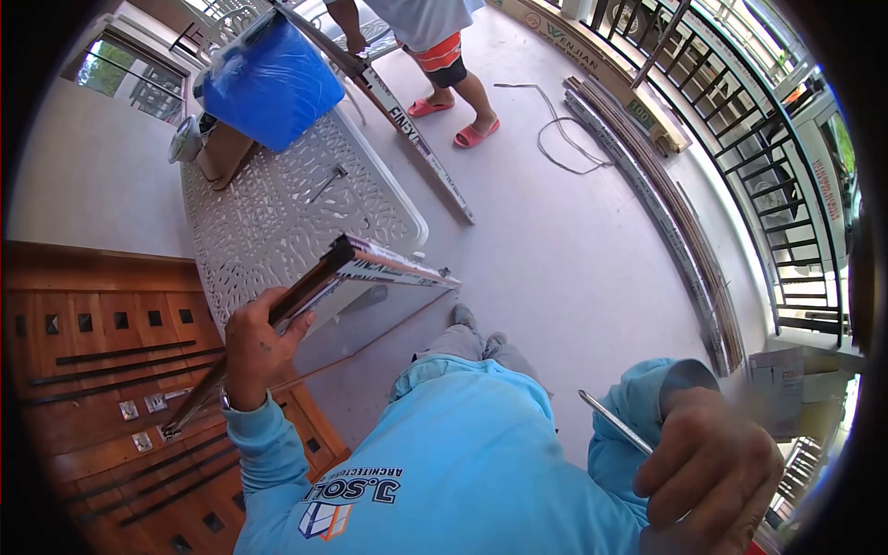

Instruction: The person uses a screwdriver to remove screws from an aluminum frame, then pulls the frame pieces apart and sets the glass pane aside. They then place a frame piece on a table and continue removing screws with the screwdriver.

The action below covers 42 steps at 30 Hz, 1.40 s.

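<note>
My left hand (262,344) is closed around one side of a dark brown metal frame (301,294), its thumb pressed on the near face. Printed protective film covers parts of the frame, and one corner stands up near the patterned white table (242,250). My right hand (708,467) is raised at the lower right, its fingers wrapped round what looks like a screwdriver (615,421). Only the slim metal shaft shows, pointing up and left; the fist hides the handle. The shaft is apart from the frame.
A blue bin (271,83) and a hammer (330,181) are on the table. Another person (442,65) in red slides holds a long film-wrapped profile (416,143). Long bars (661,217) lie by the black railing (740,139). A carved wooden door (111,324) is at left.
</note>
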Tool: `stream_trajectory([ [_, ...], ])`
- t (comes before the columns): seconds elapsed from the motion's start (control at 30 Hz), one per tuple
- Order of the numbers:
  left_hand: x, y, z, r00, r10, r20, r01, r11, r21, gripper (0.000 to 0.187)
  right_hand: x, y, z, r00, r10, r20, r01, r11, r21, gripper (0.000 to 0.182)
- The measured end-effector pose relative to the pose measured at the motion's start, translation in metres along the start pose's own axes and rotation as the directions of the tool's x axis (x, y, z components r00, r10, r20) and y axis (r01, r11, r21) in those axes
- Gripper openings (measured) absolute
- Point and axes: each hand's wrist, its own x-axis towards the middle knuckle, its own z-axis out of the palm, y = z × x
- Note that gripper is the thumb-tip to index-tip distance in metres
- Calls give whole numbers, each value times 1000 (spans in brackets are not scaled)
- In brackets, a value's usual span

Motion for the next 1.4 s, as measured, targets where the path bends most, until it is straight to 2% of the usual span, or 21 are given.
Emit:
stream_trajectory([
  [0.3, 12, 30, 4, 999, -31, 33, 35, 994, -107, 31, 13, 29, -56, 999, 29, 16, -29, 999, 40, 30],
  [0.37, 17, 39, 6, 999, -42, 23, 44, 992, -115, 31, 10, 40, -91, 991, -84, 100, 56, 966, 254, 17],
  [0.43, 21, 51, 11, 998, -63, 8, 63, 992, -108, 30, 5, 43, -119, 984, -126, 129, 75, 937, 342, 17],
  [0.5, 27, 68, 9, 977, -201, 66, 206, 975, -88, 30, -4, 33, -145, 990, -75, 123, 37, 956, 293, 30],
  [0.53, 32, 76, 9, 960, -263, 97, 271, 959, -78, 29, -10, 32, -171, 970, -91, 224, 12, 944, 331, 39],
  [0.63, 30, 79, 17, 965, -260, -21, 261, 956, 138, 27, -33, 38, -234, 973, -184, 141, 101, 885, 454, 15],
  [0.67, 27, 82, 21, 943, -331, -26, 332, 936, 117, 26, -44, 40, -256, 973, -187, 135, 104, 879, 465, 19],
  [0.73, 31, 85, 27, 889, -456, -43, 458, 885, 81, 25, -80, 45, -302, 994, -108, 23, 93, 930, 354, 28],
  [0.8, 39, 91, 28, 901, -422, -102, 432, 894, 118, 23, -124, 53, -340, 983, 56, -174, -26, 985, 170, 38],
  [0.87, 44, 96, 28, 894, -438, -96, 448, 878, 168, 20, -164, 72, -364, 860, 312, -403, -304, 949, 84, 47],
  [0.9, 41, 88, 29, 883, -457, -108, 468, 873, 135, 20, -181, 85, -372, 764, 447, -465, -430, 890, 150, 52],
  [0.93, 33, 75, 33, 870, -478, -122, 490, 866, 103, 20, -197, 98, -372, 620, 582, -527, -512, 808, 290, 53],
  [0.97, 33, 76, 32, 844, -525, -109, 535, 840, 90, 21, -209, 115, -380, 566, 681, -464, -534, 732, 423, 49],
  [1.0, 32, 77, 32, 815, -571, -96, 578, 812, 79, 22, -224, 132, -384, 431, 795, -427, -605, 605, 518, 44],
  [1.03, 38, 78, 30, 770, -636, -47, 637, 766, 88, 23, -240, 152, -385, 332, 846, -418, -682, 521, 513, 41],
  [1.1, 32, 67, 29, 789, -607, -95, 614, 773, 160, 28, -264, 180, -388, 136, 935, -327, -850, 280, 447, 37],
  [1.2, 45, 85, 27, 834, -538, -119, 550, 825, 131, 34, -308, 212, -372, 56, 946, -318, -979, 114, 166, 31],
  [1.23, 51, 92, 24, 863, -494, -107, 505, 850, 149, 35, -323, 217, -370, 63, 959, -275, -994, 84, 64, 31],
  [1.3, 51, 94, 22, 844, -525, -112, 536, 834, 130, 35, -349, 223, -366, 71, 976, -206, -988, 41, -146, 31],
  [1.37, 56, 98, 23, 826, -556, -93, 563, 821, 96, 35, -363, 226, -364, 20, 984, -176, -975, -19, -222, 33],
  [1.4, 59, 102, 20, 813, -579, -67, 583, 809, 79, 34, -360, 226, -366, -46, 990, -136, -972, -75, -221, 33],
])
